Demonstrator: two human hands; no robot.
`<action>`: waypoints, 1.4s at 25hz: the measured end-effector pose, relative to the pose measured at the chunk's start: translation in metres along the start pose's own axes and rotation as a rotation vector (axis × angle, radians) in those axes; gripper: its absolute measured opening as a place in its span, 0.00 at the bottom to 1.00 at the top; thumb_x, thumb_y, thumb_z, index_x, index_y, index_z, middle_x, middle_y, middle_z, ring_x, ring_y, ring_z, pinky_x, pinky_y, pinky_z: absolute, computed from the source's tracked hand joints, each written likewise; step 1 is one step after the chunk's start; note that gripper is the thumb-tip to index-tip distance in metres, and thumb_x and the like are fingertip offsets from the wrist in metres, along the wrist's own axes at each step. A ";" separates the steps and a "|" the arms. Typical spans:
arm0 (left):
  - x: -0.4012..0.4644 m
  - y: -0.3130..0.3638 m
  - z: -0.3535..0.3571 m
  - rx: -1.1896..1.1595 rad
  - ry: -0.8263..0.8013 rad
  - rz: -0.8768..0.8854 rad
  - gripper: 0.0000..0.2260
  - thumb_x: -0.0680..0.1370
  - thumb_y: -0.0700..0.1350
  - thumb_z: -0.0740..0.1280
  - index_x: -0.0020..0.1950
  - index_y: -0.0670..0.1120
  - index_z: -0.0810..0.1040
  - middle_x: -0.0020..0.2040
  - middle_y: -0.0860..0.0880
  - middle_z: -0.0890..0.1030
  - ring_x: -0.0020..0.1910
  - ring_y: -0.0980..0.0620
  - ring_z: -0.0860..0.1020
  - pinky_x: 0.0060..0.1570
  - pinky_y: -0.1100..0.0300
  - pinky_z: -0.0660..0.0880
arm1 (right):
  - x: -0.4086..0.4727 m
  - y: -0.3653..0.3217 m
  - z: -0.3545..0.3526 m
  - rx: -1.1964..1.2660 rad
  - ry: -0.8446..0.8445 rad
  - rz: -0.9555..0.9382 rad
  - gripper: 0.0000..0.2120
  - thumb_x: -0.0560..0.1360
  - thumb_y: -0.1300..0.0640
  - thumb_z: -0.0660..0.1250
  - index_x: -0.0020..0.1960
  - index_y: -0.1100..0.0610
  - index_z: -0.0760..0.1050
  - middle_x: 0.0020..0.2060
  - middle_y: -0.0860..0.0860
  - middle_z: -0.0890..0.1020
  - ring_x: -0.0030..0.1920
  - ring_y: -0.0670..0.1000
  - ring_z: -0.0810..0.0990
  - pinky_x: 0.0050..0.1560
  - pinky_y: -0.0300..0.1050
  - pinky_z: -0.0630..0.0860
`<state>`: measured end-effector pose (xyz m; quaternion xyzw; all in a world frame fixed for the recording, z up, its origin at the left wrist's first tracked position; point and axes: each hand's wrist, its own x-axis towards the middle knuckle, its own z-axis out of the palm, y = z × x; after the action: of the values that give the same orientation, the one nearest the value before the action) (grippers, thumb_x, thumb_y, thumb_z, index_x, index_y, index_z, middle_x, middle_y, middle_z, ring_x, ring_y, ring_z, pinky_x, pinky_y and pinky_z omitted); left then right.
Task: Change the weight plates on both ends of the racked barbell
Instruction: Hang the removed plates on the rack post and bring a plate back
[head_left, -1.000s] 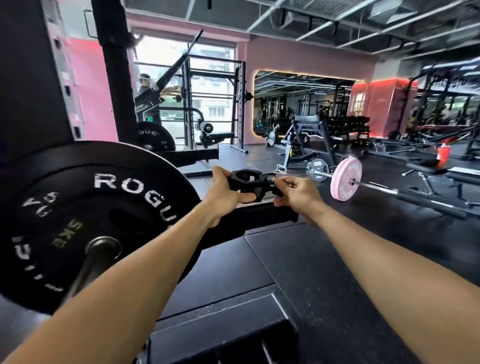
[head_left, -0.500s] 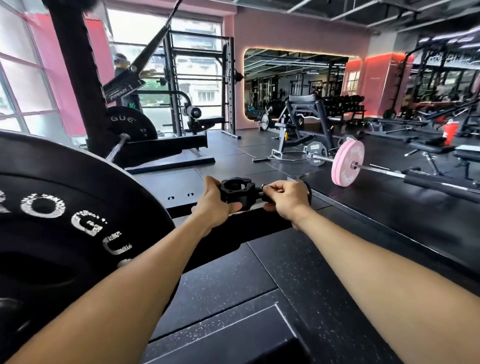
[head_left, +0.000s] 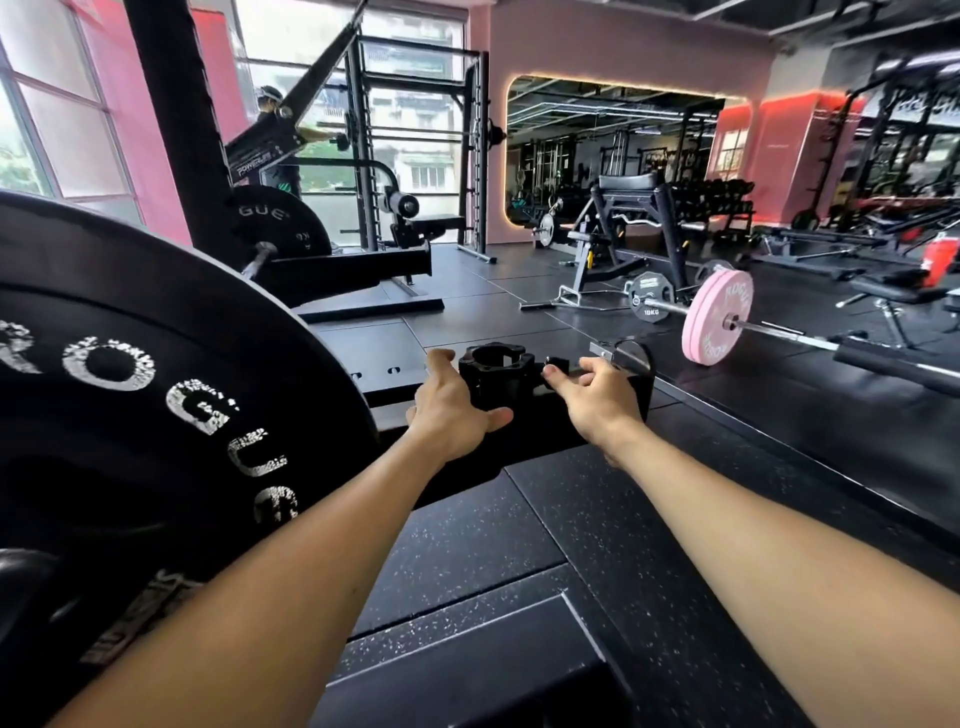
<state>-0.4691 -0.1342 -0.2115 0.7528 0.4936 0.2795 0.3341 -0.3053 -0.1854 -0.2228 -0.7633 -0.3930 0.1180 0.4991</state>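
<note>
A barbell collar (head_left: 496, 375) sits between the left hand (head_left: 451, 410) and the right hand (head_left: 597, 399), touching both. A large weight plate (head_left: 156, 415) stands left of the left hand. A floor barbell (head_left: 769, 327) lies beyond and right of the right hand.

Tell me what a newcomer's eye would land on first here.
First, the huge black Rogue plate filling the left foreground. Next, both hands at centre: the left hand and right hand hold a black barbell collar. Beyond, at right, a pink plate stands out on a floor barbell.
</note>
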 end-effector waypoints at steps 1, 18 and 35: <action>-0.010 0.002 -0.003 0.005 -0.010 0.018 0.39 0.71 0.50 0.78 0.69 0.55 0.52 0.66 0.43 0.73 0.63 0.40 0.75 0.66 0.44 0.72 | -0.010 -0.004 -0.006 -0.028 0.013 -0.014 0.30 0.76 0.43 0.69 0.71 0.59 0.69 0.64 0.57 0.75 0.63 0.57 0.76 0.64 0.47 0.71; -0.241 -0.004 -0.135 0.161 -0.006 0.117 0.31 0.74 0.48 0.75 0.71 0.44 0.64 0.67 0.43 0.72 0.64 0.44 0.74 0.64 0.52 0.72 | -0.244 -0.057 -0.098 -0.242 -0.247 -0.225 0.32 0.75 0.34 0.63 0.74 0.48 0.64 0.74 0.52 0.65 0.70 0.56 0.69 0.70 0.60 0.66; -0.266 -0.160 -0.278 0.128 0.437 -0.372 0.29 0.76 0.43 0.72 0.71 0.38 0.61 0.64 0.38 0.75 0.63 0.39 0.75 0.53 0.55 0.71 | -0.266 -0.175 0.071 -0.217 -0.351 -0.464 0.30 0.77 0.43 0.67 0.73 0.54 0.66 0.66 0.55 0.74 0.65 0.56 0.75 0.66 0.56 0.71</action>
<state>-0.8614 -0.2719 -0.1879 0.5909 0.7000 0.3370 0.2173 -0.6064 -0.2951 -0.1632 -0.6699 -0.6472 0.0882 0.3529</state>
